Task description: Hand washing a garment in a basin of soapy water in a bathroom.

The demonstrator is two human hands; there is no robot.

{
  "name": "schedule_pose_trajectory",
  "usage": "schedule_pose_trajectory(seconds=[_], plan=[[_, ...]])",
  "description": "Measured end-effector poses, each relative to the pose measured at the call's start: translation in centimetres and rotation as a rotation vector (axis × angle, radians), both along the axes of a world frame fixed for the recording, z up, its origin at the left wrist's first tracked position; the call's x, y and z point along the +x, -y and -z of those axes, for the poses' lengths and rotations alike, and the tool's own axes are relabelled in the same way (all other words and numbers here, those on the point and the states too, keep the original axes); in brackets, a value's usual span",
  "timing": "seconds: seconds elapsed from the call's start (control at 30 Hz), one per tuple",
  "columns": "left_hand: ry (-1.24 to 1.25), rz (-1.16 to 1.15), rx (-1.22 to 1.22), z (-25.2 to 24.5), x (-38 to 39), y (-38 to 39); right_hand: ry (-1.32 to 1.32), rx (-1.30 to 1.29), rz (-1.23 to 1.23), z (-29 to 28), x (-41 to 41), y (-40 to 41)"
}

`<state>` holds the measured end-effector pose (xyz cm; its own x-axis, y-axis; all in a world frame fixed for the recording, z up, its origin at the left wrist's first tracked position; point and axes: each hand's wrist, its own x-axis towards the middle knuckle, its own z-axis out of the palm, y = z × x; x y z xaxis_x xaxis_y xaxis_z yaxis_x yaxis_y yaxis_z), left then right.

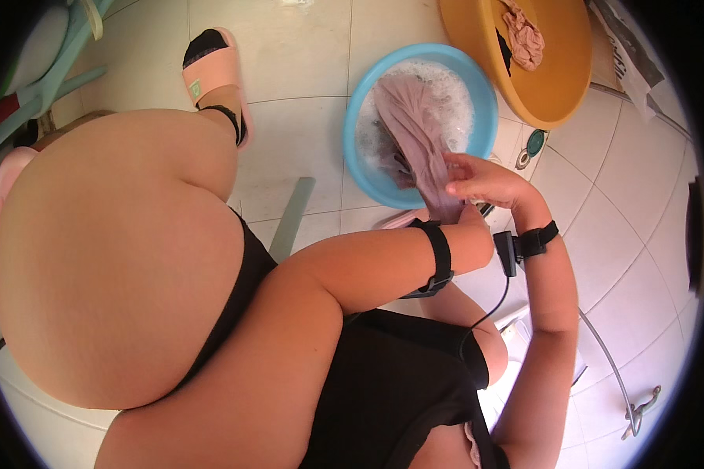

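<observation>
A wet mauve cloth point(413, 117) rises out of a light blue plastic basin point(356, 170) that holds sudsy water point(454, 99). Part of the cloth lies in the suds, and its near end stretches over the basin's rim towards my hands. My left hand point(475, 221) is bent at the wrist and grips that near end; its fingers are mostly hidden behind the wrist. Just above it, my right hand point(486, 183) has curved fingers at the cloth's right edge. Whether those fingers pinch the fabric is unclear.
A larger orange-yellow basin point(554, 97), tilted beside the blue one, holds a crumpled pink cloth point(525, 41) and something black. A round drain point(523, 158) with a green cap point(535, 142) sits in the tiles. A hose point(607, 357) ends near a metal tap point(639, 410). A cable hangs from my right wrist strap.
</observation>
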<state>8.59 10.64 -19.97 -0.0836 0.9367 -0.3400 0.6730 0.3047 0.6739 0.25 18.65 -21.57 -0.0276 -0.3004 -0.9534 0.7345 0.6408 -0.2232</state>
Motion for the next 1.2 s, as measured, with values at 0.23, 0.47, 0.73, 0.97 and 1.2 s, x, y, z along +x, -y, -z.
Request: schedule_pose_trajectory(seconds=[0.23,0.47,0.73,0.97,1.2], plan=[[-0.281,-0.141,0.224,1.1,2.8,0.1,0.105,0.077,0.335,-2.3,1.9,-2.7],[0.098,0.061,0.146,-0.7,1.3,-0.4,-0.065,0.372,0.578,-4.4,5.0,-4.3],[0.538,-0.491,0.365,0.0,-4.3,9.1,-0.31,0.231,0.813,-4.1,7.9,-8.9],[0.95,-1.532,0.549,14.7,-3.3,10.0,-0.748,-0.074,0.923,-8.6,8.4,-5.8],[1.085,-1.857,0.312,16.1,0.0,9.5,-1.006,-0.097,1.097,-17.7,10.6,-5.0]])
